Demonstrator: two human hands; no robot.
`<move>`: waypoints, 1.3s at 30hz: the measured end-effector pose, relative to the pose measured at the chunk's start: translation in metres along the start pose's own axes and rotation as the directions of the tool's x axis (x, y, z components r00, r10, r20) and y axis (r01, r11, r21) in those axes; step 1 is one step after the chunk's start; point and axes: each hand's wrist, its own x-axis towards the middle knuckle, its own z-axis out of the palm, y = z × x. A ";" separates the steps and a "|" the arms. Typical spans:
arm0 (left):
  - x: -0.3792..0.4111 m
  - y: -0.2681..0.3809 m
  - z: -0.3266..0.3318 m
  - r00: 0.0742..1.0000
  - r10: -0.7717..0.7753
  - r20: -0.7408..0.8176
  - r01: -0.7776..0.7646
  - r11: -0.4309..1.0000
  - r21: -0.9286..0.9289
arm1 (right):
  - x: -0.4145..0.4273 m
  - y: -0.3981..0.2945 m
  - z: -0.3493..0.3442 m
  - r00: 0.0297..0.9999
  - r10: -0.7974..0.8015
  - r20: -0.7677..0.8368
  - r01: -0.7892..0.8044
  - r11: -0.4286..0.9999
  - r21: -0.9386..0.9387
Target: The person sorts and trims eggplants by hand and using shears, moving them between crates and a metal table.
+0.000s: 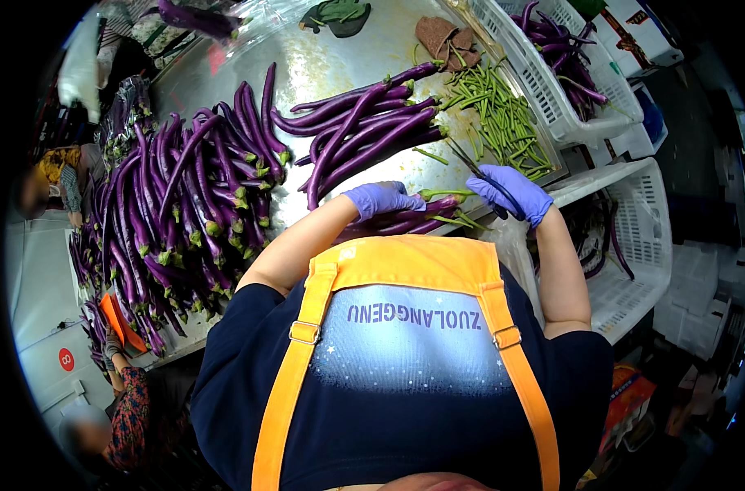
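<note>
My left hand [381,199], in a purple glove, grips a long purple eggplant near its green stem [446,193]. More eggplants with long stems [452,220] lie under and beside that hand, partly hidden by the orange apron [409,258]. In my right hand [519,193], also gloved, is a pair of dark-handled scissors [507,196]. Their blades point away from me, over the metal table [341,67]. The right fingertips are close to the tip of the held stem; whether they touch it, I cannot tell. Beyond both hands lies a pile of eggplants [372,126] with short stems.
Cut green stems [495,116] and a brown cloth [440,40] lie at the far right. A large eggplant heap [188,196] covers the left. White crates [556,92] [642,233] holding eggplants flank the right. At lower left, a person's gloved hand [111,347] is near an orange object [120,322].
</note>
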 end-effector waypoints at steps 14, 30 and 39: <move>-0.005 0.039 -0.050 0.854 0.232 -0.466 -0.395 0.872 -0.289 | 0.032 -0.005 0.028 0.933 -0.154 -0.325 0.044 0.946 -0.320; -0.005 0.025 -0.038 0.787 0.427 -0.445 -0.190 0.855 0.484 | 0.036 0.043 -0.001 0.828 -0.104 -0.552 0.080 0.995 -0.066; 0.012 -0.017 0.011 0.905 0.258 -0.339 -0.148 0.937 0.318 | -0.005 0.010 -0.014 0.974 0.034 -0.222 -0.016 0.997 0.080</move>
